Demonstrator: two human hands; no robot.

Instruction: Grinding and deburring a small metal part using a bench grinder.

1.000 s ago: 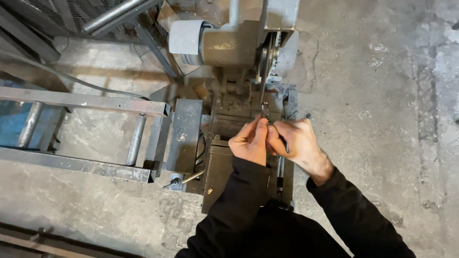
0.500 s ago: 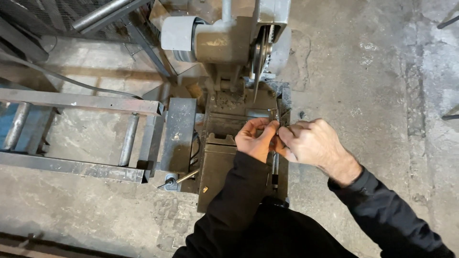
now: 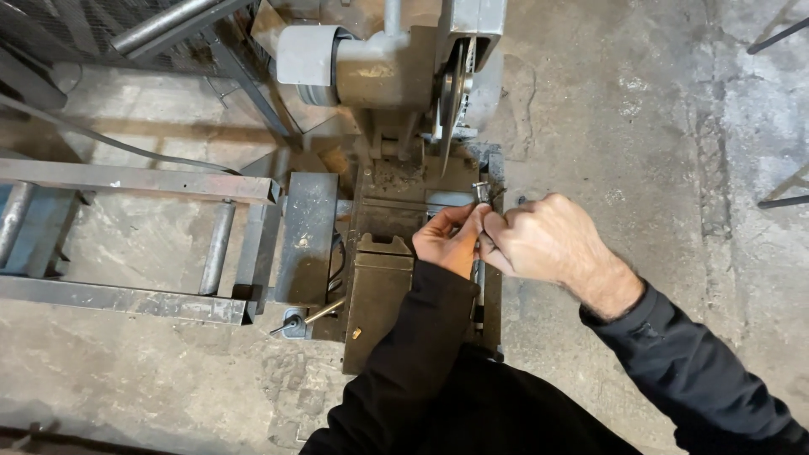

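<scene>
Your left hand [image 3: 448, 242] and right hand [image 3: 539, 240]: both pinched closed on one small metal rod [image 3: 480, 195], at six o'clock from the saw blade [image 3: 449, 101].

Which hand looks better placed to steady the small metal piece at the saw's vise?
Probably the left hand: its fingertips pinch the small metal piece beside the blade. The right hand grips lower on the rod, partly hiding it.
</scene>
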